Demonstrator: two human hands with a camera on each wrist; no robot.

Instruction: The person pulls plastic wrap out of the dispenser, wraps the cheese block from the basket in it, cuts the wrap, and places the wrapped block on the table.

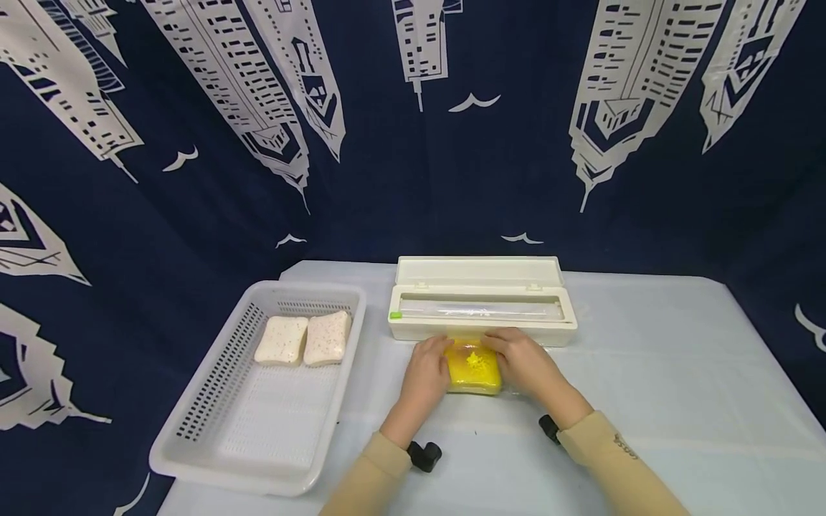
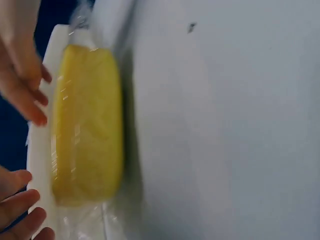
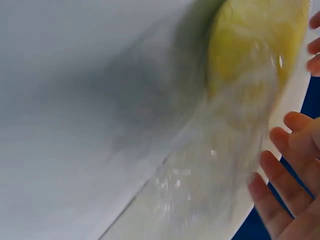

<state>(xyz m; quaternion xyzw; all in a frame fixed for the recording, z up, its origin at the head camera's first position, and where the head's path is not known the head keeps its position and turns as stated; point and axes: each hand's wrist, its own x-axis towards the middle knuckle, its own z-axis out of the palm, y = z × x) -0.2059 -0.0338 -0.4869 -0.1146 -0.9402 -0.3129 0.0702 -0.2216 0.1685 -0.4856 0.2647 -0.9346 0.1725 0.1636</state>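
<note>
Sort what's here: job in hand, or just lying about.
Apparently in use:
yellow rounded block in clear plastic film, between left hand and right hand;
white oblong plastic box, lid open.

Apparently idle:
white perforated plastic basket;
two pale speckled square slabs inside.

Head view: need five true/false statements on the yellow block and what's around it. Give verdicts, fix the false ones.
1. The yellow block lies between the left hand and the right hand. True.
2. The white basket holds two pale slabs. True.
3. The white box has its lid open. True.
4. The basket stands to the right of the box. False: it stands to the left.
5. The yellow block is bare. False: clear film covers it, as the wrist views show.
</note>
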